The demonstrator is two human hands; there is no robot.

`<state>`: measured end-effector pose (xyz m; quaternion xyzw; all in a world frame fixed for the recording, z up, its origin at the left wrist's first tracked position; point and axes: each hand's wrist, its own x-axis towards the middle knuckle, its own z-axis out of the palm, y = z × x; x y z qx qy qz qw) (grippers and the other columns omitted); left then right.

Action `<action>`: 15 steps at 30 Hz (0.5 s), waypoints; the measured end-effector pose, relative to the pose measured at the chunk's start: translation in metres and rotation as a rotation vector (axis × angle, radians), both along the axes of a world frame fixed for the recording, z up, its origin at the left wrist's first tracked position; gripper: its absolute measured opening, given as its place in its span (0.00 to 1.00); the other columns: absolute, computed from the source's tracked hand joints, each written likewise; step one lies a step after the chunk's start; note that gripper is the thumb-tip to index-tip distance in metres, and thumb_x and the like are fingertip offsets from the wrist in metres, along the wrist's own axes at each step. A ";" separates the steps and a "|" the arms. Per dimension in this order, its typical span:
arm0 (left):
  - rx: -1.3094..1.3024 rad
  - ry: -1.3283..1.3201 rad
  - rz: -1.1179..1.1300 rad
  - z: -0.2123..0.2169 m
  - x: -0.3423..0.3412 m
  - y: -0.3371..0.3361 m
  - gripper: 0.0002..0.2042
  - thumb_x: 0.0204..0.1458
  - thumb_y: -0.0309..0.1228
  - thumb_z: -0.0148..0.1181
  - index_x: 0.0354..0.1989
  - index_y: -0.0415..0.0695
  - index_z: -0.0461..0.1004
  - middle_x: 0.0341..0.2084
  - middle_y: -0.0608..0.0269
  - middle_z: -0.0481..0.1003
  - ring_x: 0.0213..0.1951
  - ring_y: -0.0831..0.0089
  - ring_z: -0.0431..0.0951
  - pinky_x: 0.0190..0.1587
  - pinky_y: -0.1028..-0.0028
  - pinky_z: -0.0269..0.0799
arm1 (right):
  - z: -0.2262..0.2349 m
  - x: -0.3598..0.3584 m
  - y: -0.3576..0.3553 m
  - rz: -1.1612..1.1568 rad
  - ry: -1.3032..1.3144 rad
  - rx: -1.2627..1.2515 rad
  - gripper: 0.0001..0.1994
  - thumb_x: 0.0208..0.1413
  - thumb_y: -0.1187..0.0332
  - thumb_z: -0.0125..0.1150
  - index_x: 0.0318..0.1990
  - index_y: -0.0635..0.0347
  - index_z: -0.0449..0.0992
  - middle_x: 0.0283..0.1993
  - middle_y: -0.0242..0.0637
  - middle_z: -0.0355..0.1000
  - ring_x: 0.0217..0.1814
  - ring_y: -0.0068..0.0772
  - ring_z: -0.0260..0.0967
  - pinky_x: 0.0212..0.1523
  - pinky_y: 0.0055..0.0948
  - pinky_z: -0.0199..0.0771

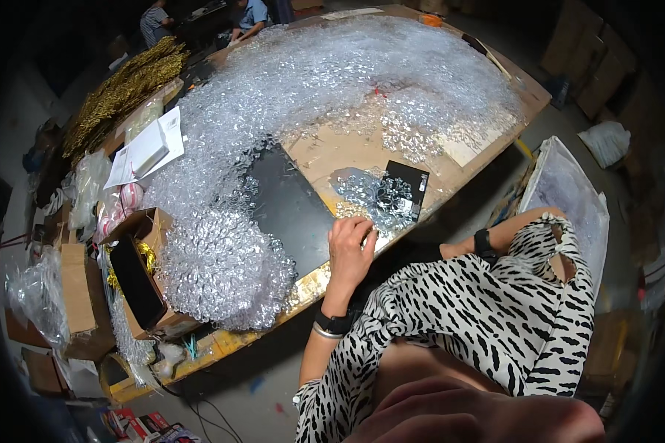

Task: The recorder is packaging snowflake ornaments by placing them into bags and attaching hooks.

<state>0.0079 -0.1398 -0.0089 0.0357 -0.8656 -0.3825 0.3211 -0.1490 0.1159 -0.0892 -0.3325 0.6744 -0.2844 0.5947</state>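
My left hand (351, 244) is at the table's near edge, its fingers bent and close together. Its fingertips meet the near rim of a clear, flower-patterned plastic piece (373, 193); whatever they pinch is too small to make out. That piece lies partly over a black square card (414, 184). Of my right hand (457, 249), only the part by the wrist shows, beside my patterned shirt; its fingers are hidden. Left of my left hand, a big round heap of shiny clear plastic pieces (225, 269) rests on the table.
A wide spread of clear plastic pieces (332, 70) covers the table's far side. At left are white papers (149, 151), a dark phone-like slab (137, 282) on a cardboard box, and gold garlands (125, 88). Two people (251, 16) are beyond the table. A white-lined container (569, 184) stands at right.
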 end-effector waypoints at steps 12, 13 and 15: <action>0.003 -0.013 -0.034 0.003 -0.001 0.001 0.06 0.44 0.27 0.60 0.32 0.42 0.76 0.33 0.62 0.74 0.40 0.63 0.70 0.43 0.67 0.61 | -0.039 -0.005 0.002 0.181 0.196 -0.043 0.09 0.58 0.66 0.45 0.38 0.58 0.71 0.42 0.34 0.68 0.45 0.26 0.64 0.45 0.28 0.64; 0.001 -0.011 -0.029 0.002 -0.001 0.001 0.06 0.44 0.27 0.60 0.31 0.42 0.76 0.32 0.62 0.74 0.40 0.63 0.70 0.43 0.67 0.61 | -0.041 -0.008 0.010 0.197 0.215 -0.046 0.10 0.58 0.65 0.45 0.38 0.58 0.71 0.42 0.34 0.68 0.46 0.27 0.64 0.46 0.28 0.64; -0.007 -0.013 -0.022 0.000 0.000 0.000 0.06 0.44 0.27 0.60 0.31 0.42 0.76 0.32 0.62 0.74 0.40 0.63 0.70 0.43 0.67 0.61 | -0.050 -0.009 0.029 0.241 0.256 -0.057 0.10 0.58 0.65 0.44 0.38 0.59 0.71 0.43 0.35 0.68 0.46 0.27 0.64 0.46 0.29 0.64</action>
